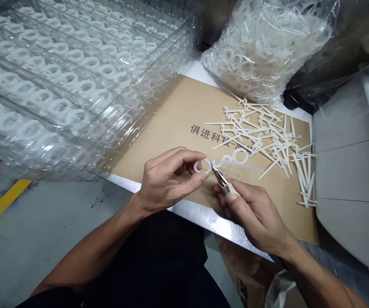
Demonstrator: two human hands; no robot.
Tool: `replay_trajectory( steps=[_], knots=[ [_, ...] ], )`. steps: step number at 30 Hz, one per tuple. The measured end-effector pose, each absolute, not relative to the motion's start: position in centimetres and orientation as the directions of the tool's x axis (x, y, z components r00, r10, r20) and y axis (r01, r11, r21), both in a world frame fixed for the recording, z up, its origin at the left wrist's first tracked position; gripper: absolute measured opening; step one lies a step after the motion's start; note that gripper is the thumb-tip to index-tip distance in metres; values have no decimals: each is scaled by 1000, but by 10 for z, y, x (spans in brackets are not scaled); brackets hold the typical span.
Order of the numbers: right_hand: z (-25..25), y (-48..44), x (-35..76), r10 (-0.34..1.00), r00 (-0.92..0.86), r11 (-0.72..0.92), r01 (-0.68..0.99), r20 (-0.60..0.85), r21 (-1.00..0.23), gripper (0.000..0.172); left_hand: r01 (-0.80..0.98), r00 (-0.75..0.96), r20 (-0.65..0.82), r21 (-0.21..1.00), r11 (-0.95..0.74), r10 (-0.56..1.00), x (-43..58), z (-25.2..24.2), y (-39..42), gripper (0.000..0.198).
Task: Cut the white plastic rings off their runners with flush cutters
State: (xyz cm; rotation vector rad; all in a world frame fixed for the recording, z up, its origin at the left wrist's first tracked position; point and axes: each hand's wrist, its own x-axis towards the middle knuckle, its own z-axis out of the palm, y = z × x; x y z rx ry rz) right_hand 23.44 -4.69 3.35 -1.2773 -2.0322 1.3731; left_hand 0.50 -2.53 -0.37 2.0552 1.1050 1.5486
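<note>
A workbench with a bright metal edge point(197, 216) carries a flat brown cardboard sheet point(171, 124) printed with dark characters. At the left, stacked clear plastic trays point(59, 85) hold rows of white rings, blurred through the layers. The left hand point(168, 179) pinches a small white plastic ring point(202, 165) between thumb and forefinger, just above the cardboard near the bench edge. The ring is thin, round and joined to a wavy white runner point(235, 157) bearing more rings. The right hand point(255, 214) is closed round small metal nippers with a pale handle point(221, 179), tips at the ring's joint; whether the blades touch is unclear. Further right lies a heap of white plastic sticks point(267, 137), and behind it a clear bag of white rings point(261, 47), cut off at the top.
</note>
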Motion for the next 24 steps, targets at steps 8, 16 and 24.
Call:
replay_trajectory(
  steps=[8,16,24],
  knots=[
    [31,-46,232,848,-515,187,512,-125,-839,36,336,122,645,688,-643,754,1,-9,-25,27],
    [30,-45,232,853,-498,106,460,-157,-882,36,298,62,666,698,-651,743,2,-11,-26,30],
    [26,-45,233,850,-493,36,407,-186,-913,35,287,49,671,700,-653,740,0,-12,-27,36]
  ],
)
